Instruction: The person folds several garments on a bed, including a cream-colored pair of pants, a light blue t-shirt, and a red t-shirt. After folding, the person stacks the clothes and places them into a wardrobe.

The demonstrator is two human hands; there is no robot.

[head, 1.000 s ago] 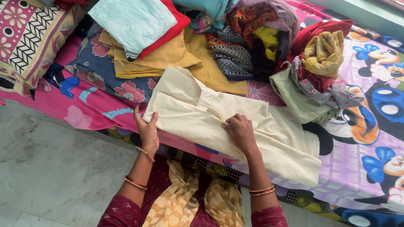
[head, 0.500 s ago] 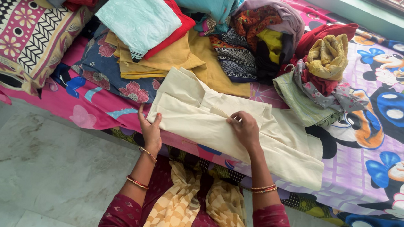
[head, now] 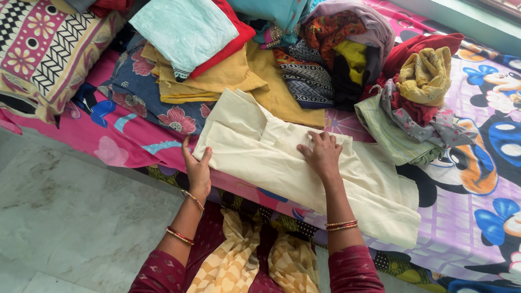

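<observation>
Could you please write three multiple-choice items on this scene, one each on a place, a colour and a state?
1. Where does the right hand rest?
A. on the cream garment
B. on the floor
C. on the pillow

2. What colour is the folded cloth topping the pile?
A. black
B. pale mint
C. purple

3. How is the left hand placed?
A. raised clear of the bed
B. at the cream garment's left edge
C. under the pillow

Answers: 1 A, its fingers lie spread on the cream fabric; 2 B, it is light green above red; 3 B, its fingers touch that edge.
</observation>
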